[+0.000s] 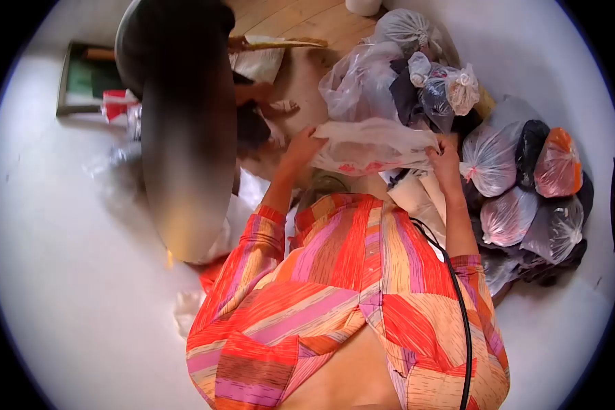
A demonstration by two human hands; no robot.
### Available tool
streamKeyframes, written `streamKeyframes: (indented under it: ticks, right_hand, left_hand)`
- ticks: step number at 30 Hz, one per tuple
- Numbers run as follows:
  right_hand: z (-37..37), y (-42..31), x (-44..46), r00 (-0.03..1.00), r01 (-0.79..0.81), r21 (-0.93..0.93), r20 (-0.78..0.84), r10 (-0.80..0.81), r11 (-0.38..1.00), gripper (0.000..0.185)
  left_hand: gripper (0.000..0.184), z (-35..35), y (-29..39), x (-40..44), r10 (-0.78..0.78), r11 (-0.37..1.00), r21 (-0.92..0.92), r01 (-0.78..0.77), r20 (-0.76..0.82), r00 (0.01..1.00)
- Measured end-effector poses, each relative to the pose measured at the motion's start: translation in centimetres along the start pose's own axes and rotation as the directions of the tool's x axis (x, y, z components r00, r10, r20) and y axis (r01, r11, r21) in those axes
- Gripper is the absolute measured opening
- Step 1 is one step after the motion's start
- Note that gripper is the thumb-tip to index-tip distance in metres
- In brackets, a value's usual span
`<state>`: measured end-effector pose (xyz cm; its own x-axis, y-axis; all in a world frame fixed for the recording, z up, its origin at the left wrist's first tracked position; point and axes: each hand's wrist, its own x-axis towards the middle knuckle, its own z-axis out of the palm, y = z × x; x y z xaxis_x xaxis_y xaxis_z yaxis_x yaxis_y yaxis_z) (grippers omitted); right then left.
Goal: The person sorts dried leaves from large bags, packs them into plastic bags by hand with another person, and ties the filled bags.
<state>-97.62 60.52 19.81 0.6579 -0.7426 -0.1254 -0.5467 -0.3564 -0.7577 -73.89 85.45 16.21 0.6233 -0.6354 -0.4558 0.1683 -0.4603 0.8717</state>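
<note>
A thin white plastic bag (379, 145) with red print is stretched sideways between my two hands, in front of my chest. My left hand (305, 146) is closed on its left end. At the right end, my right hand (444, 158) pinches the bag's edge. The bag looks flat, and I cannot tell whether anything is inside it. Just beyond it stands a large clear plastic bag (362, 82). Tied bags, among them a whitish one (490, 160), are heaped beside my right hand.
More knotted bags, one orange and red (558, 164), are piled along the right wall. A blurred dark shape (188, 123) blocks much of the left side. A green framed board (85, 78) leans at the far left. A black cable (458, 294) runs down my shirt.
</note>
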Motion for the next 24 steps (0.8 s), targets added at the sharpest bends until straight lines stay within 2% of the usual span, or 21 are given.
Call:
streamKeyframes:
  ticks: [1, 2, 3, 5, 8, 9, 10, 11, 13, 14, 15, 16, 19, 22, 24]
  right_hand:
    - [0.3, -1.0, 0.6, 0.995, -0.099, 0.165, 0.013, 0.098, 0.981, 0.024]
    - [0.7, -2.0, 1.3, 0.986, -0.164, 0.205, 0.038, 0.159, 0.965, 0.023]
    - [1.0, -2.8, 2.3, 0.984, -0.178, 0.215, 0.025, 0.176, 0.96, 0.023]
    - [1.6, -3.6, 3.8, 0.94, -0.318, 0.249, -0.045, 0.339, 0.915, 0.023]
    - [2.7, -2.4, 3.2, 0.921, -0.357, 0.223, -0.079, 0.382, 0.907, 0.028]
    - [3.1, -1.8, 2.6, 0.908, -0.381, 0.227, -0.089, 0.408, 0.897, 0.028]
    - [3.7, -1.3, 2.3, 0.926, -0.365, 0.068, -0.08, 0.37, 0.928, 0.031]
    - [4.0, -0.8, 2.5, 0.943, -0.331, -0.093, -0.056, 0.327, 0.939, 0.035]
    - [4.5, -2.3, 2.0, 0.944, -0.326, -0.093, 0.03, 0.33, 0.941, 0.04]
    - [5.0, -2.8, 1.2, 0.973, -0.226, -0.116, 0.02, 0.229, 0.967, 0.039]
    - [5.3, -3.4, 1.4, 0.991, -0.131, -0.131, 0.008, 0.133, 0.983, 0.038]
    - [5.6, -3.5, 1.9, 0.977, -0.211, -0.168, -0.039, 0.208, 0.963, 0.035]
    - [5.2, -3.0, 4.2, 0.966, -0.259, -0.203, -0.054, 0.254, 0.944, 0.029]
    - [4.9, -1.4, 6.2, 0.964, -0.26, -0.148, 0.01, 0.264, 0.954, 0.026]
    - [4.6, -0.9, 8.4, 0.964, -0.25, -0.128, 0.058, 0.259, 0.96, 0.026]
  left_hand:
    - [0.033, -0.9, 1.7, 0.9, 0.017, 0.985, 0.169, -0.019, 0.015, 1.0]
    - [0.033, -1.9, 2.4, 2.7, 0.011, 0.983, 0.183, -0.017, 0.035, 0.999]
    - [0.034, -3.1, 2.9, 4.8, 0.016, 0.975, 0.218, -0.035, 0.089, 0.996]
    - [0.034, -4.5, 3.6, 8.7, 0.013, 0.961, 0.27, -0.057, 0.163, 0.987]
    - [0.03, -5.3, 2.5, 11.2, 0.005, 0.962, 0.269, -0.052, 0.173, 0.985]
    - [0.029, -5.0, 2.7, 12.0, 0.036, 0.898, 0.421, -0.13, 0.223, 0.974]
    - [0.029, -4.7, 3.0, 12.7, 0.068, 0.808, 0.55, -0.212, 0.271, 0.96]
    - [0.029, -3.9, 3.1, 13.1, 0.063, 0.808, 0.549, -0.214, 0.281, 0.958]
    - [0.038, -1.7, 4.5, 12.1, 0.114, 0.795, 0.533, -0.289, 0.337, 0.934]
    - [0.038, -1.0, 3.6, 11.4, 0.106, 0.799, 0.536, -0.273, 0.321, 0.941]
    - [0.04, -0.2, 3.3, 11.8, 0.071, 0.814, 0.507, -0.283, 0.397, 0.915]
    - [0.042, 0.2, 3.1, 12.1, 0.039, 0.831, 0.475, -0.289, 0.468, 0.883]
    - [0.041, 0.6, 2.8, 13.4, 0.057, 0.828, 0.484, -0.285, 0.433, 0.9]
    - [0.041, -0.5, 2.7, 14.5, -0.032, 0.805, 0.556, -0.209, 0.392, 0.919]
    - [0.041, -1.6, 3.0, 15.4, -0.014, 0.782, 0.584, -0.216, 0.363, 0.932]
